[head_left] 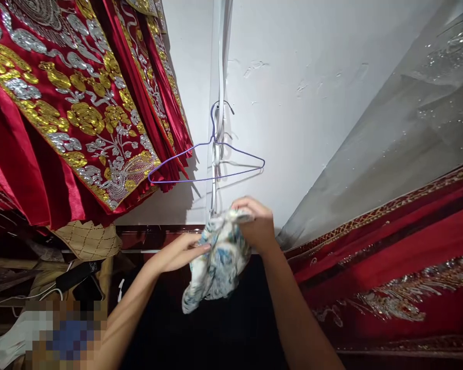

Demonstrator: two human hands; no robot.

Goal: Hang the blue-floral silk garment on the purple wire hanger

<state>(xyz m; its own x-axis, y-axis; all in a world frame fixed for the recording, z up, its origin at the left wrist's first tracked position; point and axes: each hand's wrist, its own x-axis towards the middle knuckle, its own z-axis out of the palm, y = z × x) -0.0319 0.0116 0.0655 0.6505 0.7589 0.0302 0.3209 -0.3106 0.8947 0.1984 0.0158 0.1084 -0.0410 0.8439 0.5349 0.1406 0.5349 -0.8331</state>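
Note:
A bunched white cloth with a blue and green floral print (pixel 221 262) is between my two hands, low in the middle of the view. My right hand (pixel 257 223) grips its upper right edge, with the fingers closed on the fabric. At the cloth's left side, my left hand (pixel 187 252) holds it between thumb and fingers, the fingertips partly hidden by folds. The cloth's lower end hangs loose. Which garment it is cannot be made out. Above my hands a purple wire hanger (pixel 185 180) hangs bare against the wall, touched by neither hand.
Red pleated garments with gold and silver sequins (pixel 87 118) hang at the left. Sheer grey fabric (pixel 409 118) and red embroidered cloth (pixel 389 272) slope along the right. A white cable (pixel 220 51) runs down the wall (pixel 293 61). A wooden shelf (pixel 107 277) with cords stands lower left.

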